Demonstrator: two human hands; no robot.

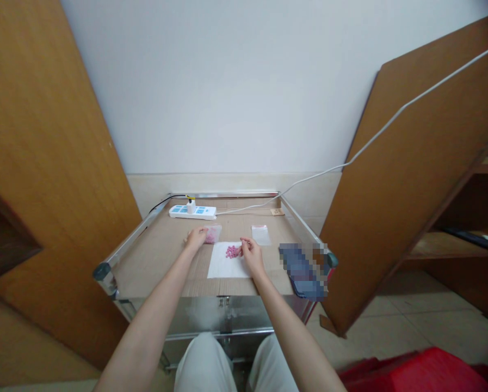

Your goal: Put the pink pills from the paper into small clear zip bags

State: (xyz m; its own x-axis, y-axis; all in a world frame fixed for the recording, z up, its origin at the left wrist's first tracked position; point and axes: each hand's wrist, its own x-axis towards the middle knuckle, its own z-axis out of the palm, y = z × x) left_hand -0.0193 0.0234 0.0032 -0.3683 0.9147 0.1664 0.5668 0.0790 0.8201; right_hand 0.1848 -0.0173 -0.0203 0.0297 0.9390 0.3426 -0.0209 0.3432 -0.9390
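At the frame's centre, small pink beads [233, 251] are heaped on a white paper sheet [223, 264] and pinched at by the right hand [252, 254]; a small clear plastic bag of pink beads [213, 234] is gripped by the left hand [196, 238] on the brown surface [162, 256]

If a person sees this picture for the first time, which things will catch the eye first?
Probably the small heap of pink pieces on a white sheet in the middle of the tabletop, with the right hand touching it. Just left of it, the left hand rests on a small clear bag with more pink inside. Behind them, a white and blue power strip lies by the wall.
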